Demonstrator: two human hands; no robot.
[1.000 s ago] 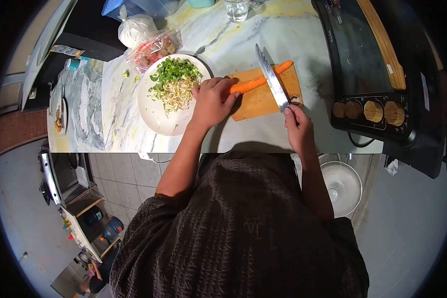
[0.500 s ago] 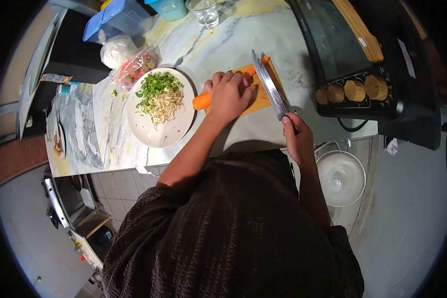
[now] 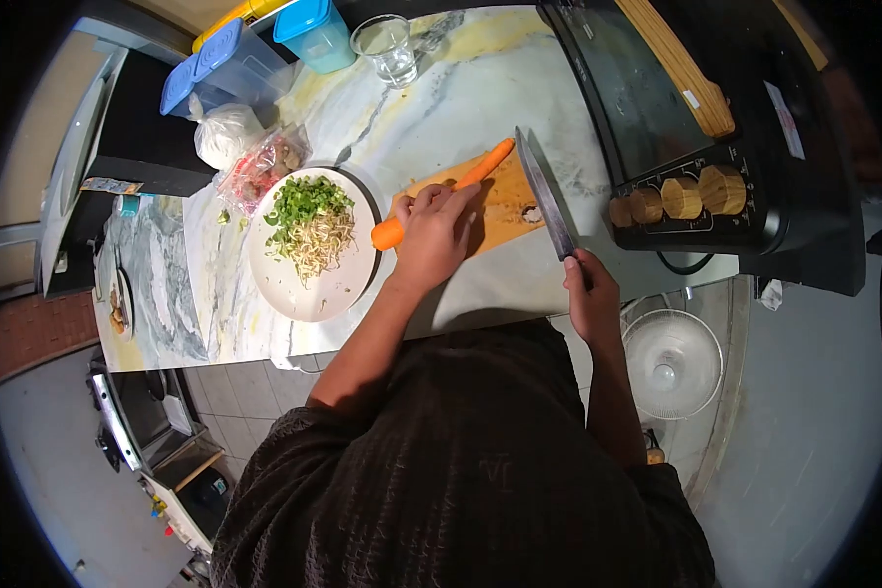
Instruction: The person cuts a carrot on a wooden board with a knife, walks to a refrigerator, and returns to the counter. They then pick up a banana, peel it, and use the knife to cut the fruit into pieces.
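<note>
An orange carrot (image 3: 486,165) lies slantwise over a wooden cutting board (image 3: 505,214). My left hand (image 3: 433,238) is closed over the carrot's thicker part, and the thick end sticks out on the left. In my right hand (image 3: 594,299) is the handle of a long knife (image 3: 547,201). Its blade points away from me, just right of the carrot's thin tip and apart from it, along the board's right side. A small pale round bit (image 3: 531,214) sits near the board's right edge. Left of the board, a white plate (image 3: 309,310) carries chopped greens (image 3: 309,203) and bean sprouts (image 3: 320,245).
Behind the plate lie a plastic bag with reddish contents (image 3: 265,167) and a white bag (image 3: 227,135). Blue-lidded containers (image 3: 235,64) and a glass of water (image 3: 390,54) stand farther back. A black oven with wooden knobs (image 3: 701,191) bounds the right side.
The knife blade has shifted right, from across the carrot's tip to beside it. My left hand stays on the carrot. The whole view has tilted slightly, showing more of the back.
</note>
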